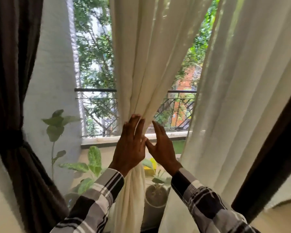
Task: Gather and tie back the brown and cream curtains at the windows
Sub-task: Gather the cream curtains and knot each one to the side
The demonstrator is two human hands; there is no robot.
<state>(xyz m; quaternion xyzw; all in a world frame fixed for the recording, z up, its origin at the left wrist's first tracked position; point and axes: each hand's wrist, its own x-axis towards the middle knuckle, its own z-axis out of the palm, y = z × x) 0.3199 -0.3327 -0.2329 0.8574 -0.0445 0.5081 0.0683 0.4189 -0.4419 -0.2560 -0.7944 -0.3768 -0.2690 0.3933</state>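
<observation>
Head view: cream curtain hung centre of window, gathered to narrow waist at mid-height. L hand lay flat on gathered waist, fingers straight, tips on folds, not clenched. R hand just beside, fingers straight and spread, thumb tip touching L hand; contact w/ fabric could not be told. Second cream curtain hung loose at right. Brown curtain at left, tied back. Potted plants behind glass.
</observation>
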